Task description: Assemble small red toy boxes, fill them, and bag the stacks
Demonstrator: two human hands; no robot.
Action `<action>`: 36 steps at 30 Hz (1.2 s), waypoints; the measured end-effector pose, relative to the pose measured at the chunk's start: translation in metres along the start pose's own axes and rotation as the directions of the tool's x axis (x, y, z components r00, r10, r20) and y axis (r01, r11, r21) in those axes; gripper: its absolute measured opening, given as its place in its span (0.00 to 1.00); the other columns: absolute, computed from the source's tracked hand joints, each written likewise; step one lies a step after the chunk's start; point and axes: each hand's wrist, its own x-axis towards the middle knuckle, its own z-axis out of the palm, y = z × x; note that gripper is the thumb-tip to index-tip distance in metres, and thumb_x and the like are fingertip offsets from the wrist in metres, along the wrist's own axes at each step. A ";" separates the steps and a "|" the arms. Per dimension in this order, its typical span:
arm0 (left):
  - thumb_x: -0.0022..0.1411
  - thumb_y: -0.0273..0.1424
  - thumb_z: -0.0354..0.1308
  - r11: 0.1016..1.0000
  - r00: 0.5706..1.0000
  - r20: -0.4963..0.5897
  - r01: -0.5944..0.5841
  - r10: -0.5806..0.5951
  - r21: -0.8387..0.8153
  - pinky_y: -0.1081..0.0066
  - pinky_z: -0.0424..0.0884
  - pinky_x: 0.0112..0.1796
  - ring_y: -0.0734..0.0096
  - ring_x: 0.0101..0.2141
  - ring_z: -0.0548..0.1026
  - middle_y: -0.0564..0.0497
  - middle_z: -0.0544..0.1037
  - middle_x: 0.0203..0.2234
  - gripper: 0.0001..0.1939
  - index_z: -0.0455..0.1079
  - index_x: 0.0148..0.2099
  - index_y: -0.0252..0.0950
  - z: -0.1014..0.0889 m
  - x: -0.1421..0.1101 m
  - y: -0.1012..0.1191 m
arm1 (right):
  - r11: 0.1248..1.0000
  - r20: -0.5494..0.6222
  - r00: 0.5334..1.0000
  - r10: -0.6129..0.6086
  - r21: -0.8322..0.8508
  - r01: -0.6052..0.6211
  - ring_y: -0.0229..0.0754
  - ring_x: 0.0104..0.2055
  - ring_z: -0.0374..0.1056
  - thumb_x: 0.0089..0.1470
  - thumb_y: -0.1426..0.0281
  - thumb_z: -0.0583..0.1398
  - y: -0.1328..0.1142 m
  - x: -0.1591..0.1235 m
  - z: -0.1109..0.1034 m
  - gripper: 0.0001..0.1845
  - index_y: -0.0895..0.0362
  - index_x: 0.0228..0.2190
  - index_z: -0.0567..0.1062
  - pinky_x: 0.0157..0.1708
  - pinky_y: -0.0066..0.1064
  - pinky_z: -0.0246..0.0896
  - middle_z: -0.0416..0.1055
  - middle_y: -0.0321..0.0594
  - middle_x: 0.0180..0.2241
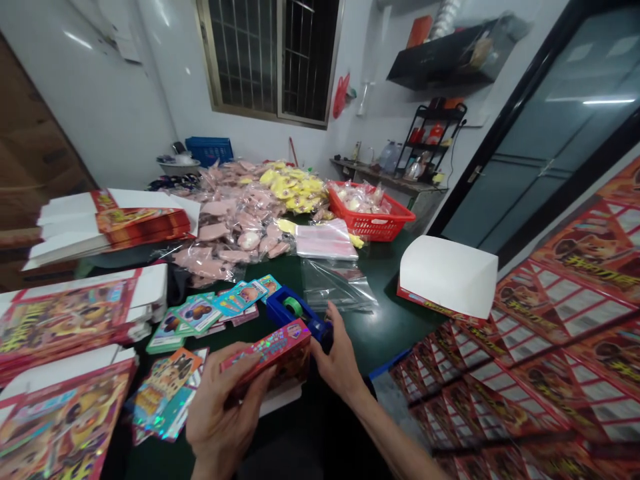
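My left hand point(230, 400) is closed round a small red cardboard box point(280, 343) with shiny print, fingers across its top and front. A white flap point(280, 400) hangs out below the box. At the box's right end is my right hand point(337, 357), its thumb by the box edge and the other fingers stretched upward, apart from the thumb. Just behind the box sits a blue tape dispenser point(285, 300) with a green roll; my right hand overlaps its near end, and whether it touches is unclear. Printed cards point(200, 313) lie fanned out left of the dispenser.
Flat printed cartons point(75, 307) are stacked at left. Bagged pink pieces point(235, 220) and yellow pieces point(293, 187) heap up behind, beside a red basket point(380, 223). Clear plastic bags point(335, 280) lie mid-table. An open white-lined box point(450, 273) stands right, near piled red cartons point(530, 333).
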 end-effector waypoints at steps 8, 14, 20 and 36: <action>0.49 0.18 0.63 0.997 0.996 -0.063 -0.054 0.057 0.050 0.74 0.71 0.32 0.72 0.34 0.73 0.49 0.73 0.36 0.16 0.70 0.41 0.35 -0.007 -0.005 0.006 | 0.993 -0.064 0.998 0.001 -0.116 -0.009 0.56 0.56 0.57 0.46 0.62 0.60 0.013 0.001 0.021 0.46 0.56 0.61 0.44 0.52 0.50 0.55 0.58 0.52 0.56; 0.50 0.17 0.62 0.996 0.997 -0.030 -0.073 0.075 0.047 0.75 0.71 0.31 0.72 0.34 0.74 0.47 0.74 0.36 0.15 0.70 0.41 0.34 -0.009 -0.009 0.011 | 0.995 -0.140 0.987 0.078 0.067 -0.069 0.48 0.40 0.68 0.42 0.62 0.64 0.004 0.019 0.014 0.40 0.57 0.55 0.57 0.42 0.39 0.64 0.70 0.44 0.40; 0.50 0.19 0.62 0.996 0.996 -0.047 -0.074 0.076 0.051 0.74 0.72 0.30 0.71 0.33 0.74 0.49 0.74 0.35 0.15 0.71 0.40 0.36 -0.006 -0.005 0.012 | 0.996 -0.439 0.895 0.075 0.074 -0.047 0.46 0.38 0.68 0.40 0.58 0.64 0.003 0.071 -0.032 0.40 0.56 0.52 0.58 0.41 0.37 0.63 0.69 0.42 0.38; 0.50 0.18 0.63 0.998 0.998 -0.031 0.054 -0.054 -0.019 0.72 0.72 0.33 0.72 0.35 0.74 0.50 0.74 0.36 0.16 0.70 0.41 0.38 0.001 -0.004 0.011 | 0.920 -0.333 0.943 0.000 -0.370 -0.131 0.58 0.55 0.53 0.47 0.54 0.58 0.053 0.089 -0.040 0.35 0.59 0.53 0.62 0.52 0.50 0.48 0.58 0.55 0.51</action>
